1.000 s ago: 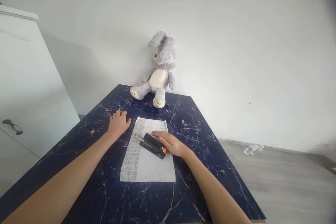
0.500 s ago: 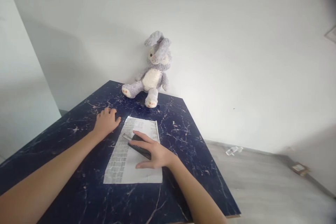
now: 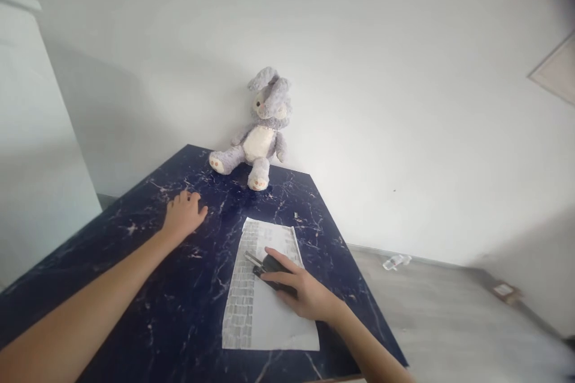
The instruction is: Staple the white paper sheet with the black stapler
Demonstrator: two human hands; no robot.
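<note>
A sheet of paper (image 3: 281,326) with a printed grey brick pattern along its left side lies on the dark blue marbled table (image 3: 179,323). On top of it sits a black stapler (image 3: 283,288), with a narrow silver bar reaching out toward the far left. My right hand (image 3: 305,293) is over the stapler, fingers and thumb about its body and partly covering it. Left of the paper, my left hand (image 3: 183,215) rests on the table with its fingers spread, holding nothing.
A grey and white plush rabbit (image 3: 260,143) sits at the table's far edge against the wall. A small grey bit (image 3: 295,215) lies beyond the paper. Pale furniture (image 3: 40,131) stands at left. Clear plastic (image 3: 396,261) and a small brown box (image 3: 505,292) are on the floor.
The paper, the stapler and my right hand have shifted together to the right and toward me. My left hand has stayed in about the same place.
</note>
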